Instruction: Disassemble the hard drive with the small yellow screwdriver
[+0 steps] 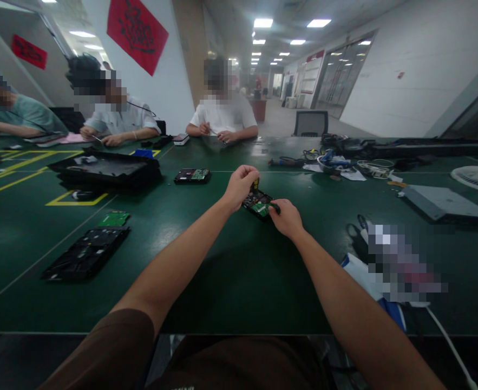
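A small black device with an exposed green circuit board lies on the green table, straight ahead of me. My left hand is closed above its far left side. The fingers pinch a small dark piece with yellow on it, too small to name; whether it is attached to the device cannot be told. At the near right corner, my right hand grips the device's edge between thumb and fingers. A dark bit shows at those fingertips, its kind unclear.
Left lie a black casing, a green circuit board and stacked black trays. Another opened device sits beyond. Cables, a grey metal box and a partly blurred bundle are right. Several people work across the table.
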`<state>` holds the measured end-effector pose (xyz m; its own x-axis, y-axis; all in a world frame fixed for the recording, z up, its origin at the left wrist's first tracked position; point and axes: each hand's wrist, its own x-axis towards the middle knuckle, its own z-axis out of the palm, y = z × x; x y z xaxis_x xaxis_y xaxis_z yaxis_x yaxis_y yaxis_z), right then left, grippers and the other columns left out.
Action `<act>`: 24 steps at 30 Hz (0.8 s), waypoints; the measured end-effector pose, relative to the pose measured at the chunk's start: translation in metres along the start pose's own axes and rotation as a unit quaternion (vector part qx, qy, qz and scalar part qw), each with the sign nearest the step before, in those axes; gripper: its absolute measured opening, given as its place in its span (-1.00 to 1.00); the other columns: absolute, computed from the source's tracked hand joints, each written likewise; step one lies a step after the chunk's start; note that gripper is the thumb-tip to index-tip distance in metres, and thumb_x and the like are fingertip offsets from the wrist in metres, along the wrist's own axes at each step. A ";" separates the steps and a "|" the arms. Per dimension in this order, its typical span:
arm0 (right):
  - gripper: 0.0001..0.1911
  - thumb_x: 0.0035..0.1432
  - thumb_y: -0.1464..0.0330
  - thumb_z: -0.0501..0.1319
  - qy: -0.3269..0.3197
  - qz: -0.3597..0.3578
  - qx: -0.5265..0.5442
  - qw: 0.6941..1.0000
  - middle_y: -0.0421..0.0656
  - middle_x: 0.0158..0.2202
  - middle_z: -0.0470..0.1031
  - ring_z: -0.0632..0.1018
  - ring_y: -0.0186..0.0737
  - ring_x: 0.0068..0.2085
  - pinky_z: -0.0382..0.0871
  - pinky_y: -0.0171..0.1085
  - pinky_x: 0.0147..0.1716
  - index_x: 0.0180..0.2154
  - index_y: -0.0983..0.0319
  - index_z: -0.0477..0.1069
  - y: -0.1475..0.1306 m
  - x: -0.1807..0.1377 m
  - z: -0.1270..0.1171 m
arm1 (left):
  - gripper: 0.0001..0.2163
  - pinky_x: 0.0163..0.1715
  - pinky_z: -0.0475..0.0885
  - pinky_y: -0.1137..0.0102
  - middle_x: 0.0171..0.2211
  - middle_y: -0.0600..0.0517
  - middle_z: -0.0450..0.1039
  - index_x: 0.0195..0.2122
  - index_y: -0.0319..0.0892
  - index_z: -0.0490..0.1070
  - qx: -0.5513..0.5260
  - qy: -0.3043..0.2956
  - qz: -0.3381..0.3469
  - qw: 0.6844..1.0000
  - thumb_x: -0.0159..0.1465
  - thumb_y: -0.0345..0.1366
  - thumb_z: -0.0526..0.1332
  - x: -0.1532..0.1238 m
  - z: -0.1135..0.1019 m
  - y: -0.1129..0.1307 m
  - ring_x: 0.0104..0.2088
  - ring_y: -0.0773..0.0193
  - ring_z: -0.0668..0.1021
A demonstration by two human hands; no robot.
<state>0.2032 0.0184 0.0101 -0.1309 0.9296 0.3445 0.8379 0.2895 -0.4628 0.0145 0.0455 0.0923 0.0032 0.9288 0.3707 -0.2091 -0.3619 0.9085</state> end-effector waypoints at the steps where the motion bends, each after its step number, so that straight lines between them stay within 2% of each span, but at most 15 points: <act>1: -0.66 0.42 0.26 0.15 0.000 0.000 0.000 1.000 0.01 0.18 0.52 0.54 -0.04 0.14 0.40 -0.10 0.15 0.11 0.21 0.52 0.000 0.000 0.000 | -0.92 -0.30 0.41 0.44 -0.39 0.08 0.48 -0.33 -0.15 0.43 0.003 -0.002 0.003 1.000 0.24 -0.31 0.32 0.000 0.000 0.001 -0.38 0.35 0.51; 6: -0.67 0.42 0.26 0.15 -0.002 0.000 -0.002 1.000 0.00 0.17 0.53 0.54 -0.04 0.14 0.40 -0.10 0.16 0.10 0.20 0.52 0.000 0.000 -0.001 | -0.93 -0.29 0.45 0.41 -0.42 0.07 0.52 -0.31 -0.15 0.44 -0.005 -0.030 -0.015 0.999 0.22 -0.29 0.29 -0.003 0.001 0.007 -0.39 0.32 0.55; 10: -0.66 0.42 0.26 0.15 -0.002 0.007 -0.001 1.000 0.02 0.17 0.52 0.54 -0.04 0.14 0.40 -0.11 0.15 0.11 0.21 0.52 -0.002 0.000 -0.002 | -0.90 -0.31 0.49 0.36 -0.45 0.05 0.54 -0.29 -0.15 0.44 -0.039 -0.024 -0.037 0.998 0.21 -0.26 0.26 -0.004 0.001 0.008 -0.44 0.29 0.57; 19: -0.65 0.42 0.26 0.15 0.000 0.002 -0.006 1.000 0.04 0.19 0.51 0.53 -0.02 0.17 0.38 -0.10 0.18 0.12 0.23 0.52 -0.001 -0.001 -0.001 | -0.80 -0.26 0.53 0.29 -0.45 0.03 0.55 -0.25 -0.17 0.43 -0.118 -0.027 -0.044 0.992 0.19 -0.16 0.20 0.001 -0.010 -0.004 -0.44 0.25 0.59; 24: -0.65 0.43 0.24 0.15 -0.007 0.017 -0.007 1.000 0.02 0.19 0.51 0.54 -0.01 0.15 0.39 -0.08 0.18 0.12 0.23 0.52 -0.003 -0.001 -0.003 | -0.79 -0.21 0.53 0.27 -0.40 0.01 0.57 -0.25 -0.17 0.43 -0.092 -0.044 -0.049 0.994 0.21 -0.15 0.23 0.004 -0.015 -0.004 -0.38 0.24 0.62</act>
<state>0.2022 0.0163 0.0133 -0.1086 0.9419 0.3177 0.8493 0.2540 -0.4627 0.0011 0.0522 0.0873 0.1154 0.9454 0.3049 -0.3791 -0.2418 0.8932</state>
